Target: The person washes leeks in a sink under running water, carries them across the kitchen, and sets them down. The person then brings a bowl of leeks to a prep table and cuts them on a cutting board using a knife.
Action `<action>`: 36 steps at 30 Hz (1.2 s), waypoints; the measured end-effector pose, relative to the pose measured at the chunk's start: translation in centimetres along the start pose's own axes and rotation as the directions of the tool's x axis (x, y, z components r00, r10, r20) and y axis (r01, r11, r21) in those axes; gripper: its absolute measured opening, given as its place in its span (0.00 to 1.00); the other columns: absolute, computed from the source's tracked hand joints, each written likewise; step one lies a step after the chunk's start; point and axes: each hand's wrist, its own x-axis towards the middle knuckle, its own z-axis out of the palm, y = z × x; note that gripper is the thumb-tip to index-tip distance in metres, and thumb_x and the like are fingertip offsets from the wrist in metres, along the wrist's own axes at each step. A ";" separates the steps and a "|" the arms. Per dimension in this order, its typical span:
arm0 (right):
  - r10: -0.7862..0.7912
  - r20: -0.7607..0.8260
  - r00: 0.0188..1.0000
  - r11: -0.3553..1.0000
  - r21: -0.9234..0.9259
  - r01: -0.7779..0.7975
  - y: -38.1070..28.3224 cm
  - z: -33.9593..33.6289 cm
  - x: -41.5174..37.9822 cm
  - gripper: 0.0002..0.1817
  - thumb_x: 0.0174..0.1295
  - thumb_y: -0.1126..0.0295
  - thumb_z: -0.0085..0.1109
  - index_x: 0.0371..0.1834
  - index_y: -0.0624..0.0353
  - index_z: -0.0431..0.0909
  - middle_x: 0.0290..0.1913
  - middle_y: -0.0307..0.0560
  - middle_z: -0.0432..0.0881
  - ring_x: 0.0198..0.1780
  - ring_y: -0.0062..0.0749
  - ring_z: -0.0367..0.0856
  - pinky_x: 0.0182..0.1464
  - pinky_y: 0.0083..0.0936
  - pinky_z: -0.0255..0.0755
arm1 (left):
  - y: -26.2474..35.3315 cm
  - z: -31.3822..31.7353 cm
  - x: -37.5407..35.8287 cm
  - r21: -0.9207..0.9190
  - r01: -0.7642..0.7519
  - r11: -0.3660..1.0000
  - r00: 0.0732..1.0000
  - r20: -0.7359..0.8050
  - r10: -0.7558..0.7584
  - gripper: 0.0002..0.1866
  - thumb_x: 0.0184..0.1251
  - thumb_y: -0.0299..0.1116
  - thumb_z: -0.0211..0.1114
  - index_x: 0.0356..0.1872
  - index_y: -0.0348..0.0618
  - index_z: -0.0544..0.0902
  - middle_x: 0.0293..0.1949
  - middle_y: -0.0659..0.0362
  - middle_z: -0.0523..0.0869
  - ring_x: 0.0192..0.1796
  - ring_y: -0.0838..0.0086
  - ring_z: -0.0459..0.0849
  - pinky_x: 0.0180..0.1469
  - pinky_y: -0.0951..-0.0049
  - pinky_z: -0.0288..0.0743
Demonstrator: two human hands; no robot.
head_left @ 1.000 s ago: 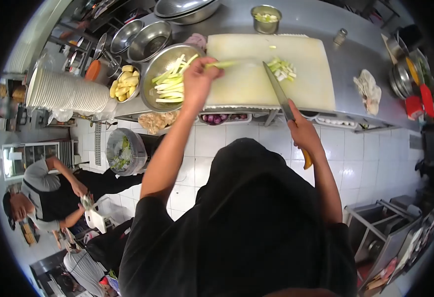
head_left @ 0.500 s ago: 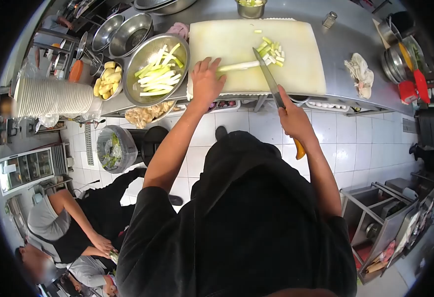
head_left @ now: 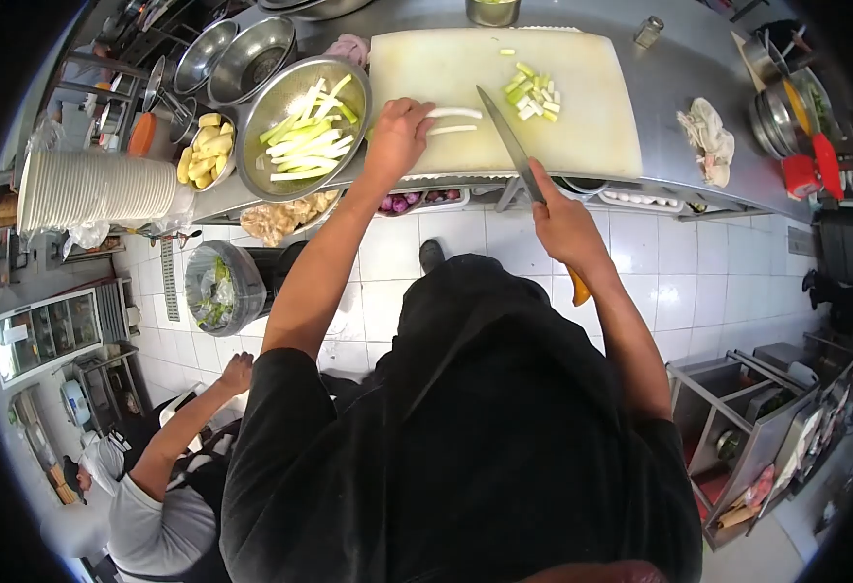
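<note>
My left hand (head_left: 397, 141) is closed at the left edge of the white cutting board (head_left: 562, 146), its fingertips on a pale green-white vegetable stalk (head_left: 460, 113). A second pale stalk (head_left: 455, 129) lies just below it, its left end hidden by the hand. My right hand (head_left: 564, 228) grips a knife (head_left: 512, 141) with an orange handle, the blade slanting over the board between the stalks and a heap of chopped stalk pieces (head_left: 533, 92). Left of my left hand stands a perforated metal colander (head_left: 251, 126) holding several longer cut stalks (head_left: 308, 146).
A bowl of peeled yellow pieces (head_left: 207, 151), metal bowls (head_left: 251, 58) and a stack of white containers (head_left: 96, 189) stand left. A cloth (head_left: 706, 144) and a shaker (head_left: 648, 31) lie right. Below are a lined bin (head_left: 222, 291) and a person's arm (head_left: 188, 423).
My left hand has gone from resting with fingers spread to closing at the stalks, which now lie apart from the chopped heap. The knife has shifted left. The person at lower left has moved.
</note>
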 end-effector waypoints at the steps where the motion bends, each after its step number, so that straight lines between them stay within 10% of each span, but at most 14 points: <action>1: -0.007 -0.016 1.000 1.000 -0.011 0.007 0.4 0.0 -0.1 0.33 0.64 0.68 0.43 0.73 0.39 0.47 0.31 0.65 0.80 0.37 0.60 0.79 0.44 0.47 0.69 | -0.3 0.1 0.3 0.015 0.006 1.000 1.000 0.001 -0.006 0.12 0.56 0.29 0.65 0.42 0.40 0.84 0.38 0.48 0.82 0.44 0.54 0.78 0.51 0.62 0.72; 7: 0.009 -0.005 1.000 1.000 0.023 -0.009 0.7 -0.3 -0.8 0.33 0.63 0.69 0.44 0.72 0.39 0.48 0.29 0.64 0.80 0.35 0.60 0.78 0.42 0.47 0.69 | 0.0 -0.1 0.8 0.124 -0.212 0.969 0.972 -0.081 0.223 0.14 0.58 0.35 0.64 0.43 0.39 0.82 0.40 0.52 0.81 0.44 0.57 0.77 0.49 0.60 0.71; 13: -0.010 -0.050 0.999 1.000 0.023 0.011 1.2 0.2 -1.7 0.33 0.63 0.70 0.45 0.72 0.39 0.48 0.28 0.64 0.79 0.35 0.61 0.78 0.41 0.48 0.69 | 0.0 1.3 -0.3 0.005 -0.161 0.987 0.984 0.074 0.160 0.16 0.55 0.31 0.66 0.45 0.40 0.82 0.43 0.50 0.81 0.47 0.56 0.78 0.51 0.63 0.73; 36: -0.067 -0.064 0.996 0.989 -0.136 0.058 -1.2 -0.2 -4.3 0.34 0.61 0.74 0.46 0.72 0.45 0.49 0.20 0.61 0.78 0.26 0.59 0.78 0.36 0.50 0.71 | 2.5 4.5 0.1 0.012 -0.099 0.995 0.982 -0.162 0.099 0.08 0.52 0.31 0.67 0.32 0.39 0.84 0.32 0.54 0.83 0.37 0.60 0.81 0.41 0.65 0.75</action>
